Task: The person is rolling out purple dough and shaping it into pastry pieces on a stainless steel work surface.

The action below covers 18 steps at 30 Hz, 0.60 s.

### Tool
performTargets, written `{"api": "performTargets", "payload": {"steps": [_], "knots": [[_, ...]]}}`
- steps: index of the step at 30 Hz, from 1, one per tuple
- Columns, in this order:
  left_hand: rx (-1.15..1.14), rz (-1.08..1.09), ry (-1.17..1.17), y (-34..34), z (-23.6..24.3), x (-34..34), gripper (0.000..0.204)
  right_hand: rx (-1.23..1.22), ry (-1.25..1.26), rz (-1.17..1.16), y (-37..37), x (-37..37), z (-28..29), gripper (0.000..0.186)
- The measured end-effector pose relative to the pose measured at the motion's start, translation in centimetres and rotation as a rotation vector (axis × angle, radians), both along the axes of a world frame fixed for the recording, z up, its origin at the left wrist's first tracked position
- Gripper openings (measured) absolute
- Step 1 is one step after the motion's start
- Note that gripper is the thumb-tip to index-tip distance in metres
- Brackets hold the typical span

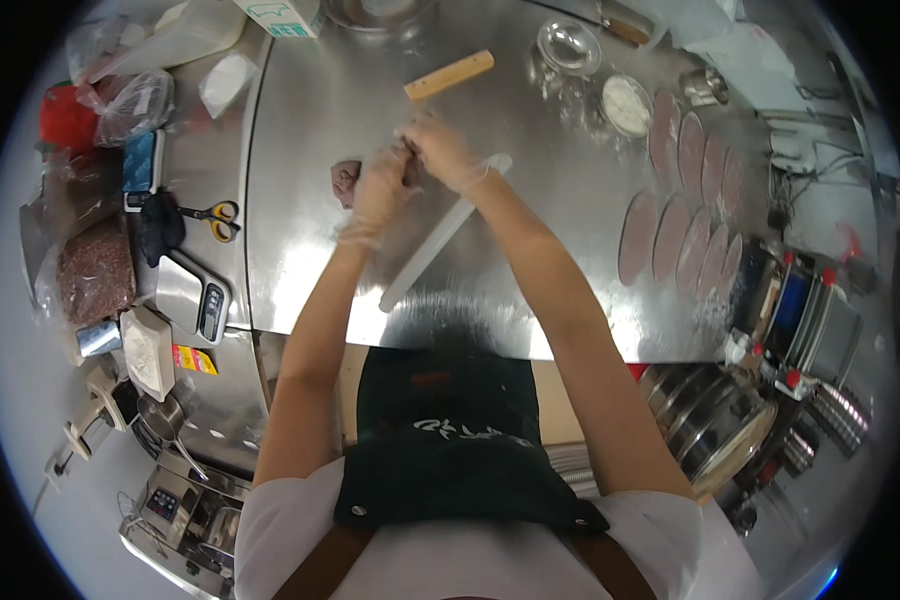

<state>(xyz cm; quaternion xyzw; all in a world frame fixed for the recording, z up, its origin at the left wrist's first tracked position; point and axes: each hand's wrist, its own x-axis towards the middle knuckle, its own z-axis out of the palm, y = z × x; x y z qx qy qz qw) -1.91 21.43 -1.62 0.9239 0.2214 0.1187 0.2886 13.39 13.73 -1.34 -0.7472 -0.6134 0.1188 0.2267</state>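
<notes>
Both my hands wear thin clear gloves and meet over the steel worktable (310, 110). My left hand (382, 185) and my right hand (440, 150) are closed together on a small piece of purple-brown dough that is mostly hidden between the fingers. A larger lump of the same dough (345, 182) lies on the table just left of my left hand. A long pale rolling pin (440, 235) rests diagonally under my right forearm. Several flat oval dough sheets (685, 200) lie in two rows on the floured right side of the table.
A wooden stick (450, 75), a glass bowl (568, 45), a flour dish (627, 104) and a metal cup (705, 86) sit at the far side. Scissors (215, 215), a scale (200, 295) and bags of ingredients (95, 270) lie left. Stacked steel steamer trays (715, 420) stand at lower right.
</notes>
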Motion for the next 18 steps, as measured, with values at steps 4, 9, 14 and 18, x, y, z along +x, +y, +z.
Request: {"api": "performTargets", "payload": {"steps": [4, 9, 14, 18], "knots": [[-0.337, 0.046, -0.053, -1.1, 3.8, -1.1, 0.052, 0.090, 0.671, -0.308, -4.5, 0.3, 5.1, 0.038], [-0.404, -0.117, -0.045, -11.6, 4.2, -4.4, 0.060, -0.106, 0.419, -0.496, -19.3, -3.3, 8.0, 0.055], [-0.057, -0.213, 0.288, -15.8, 1.6, -3.5, 0.069, -0.160, 0.050, -0.394, -26.4, -6.5, 2.5, 0.060], [0.040, -0.125, 0.108, -17.6, 4.2, -1.8, 0.072, -0.080, -0.023, -0.547, -25.1, -7.4, 3.5, 0.064]]}}
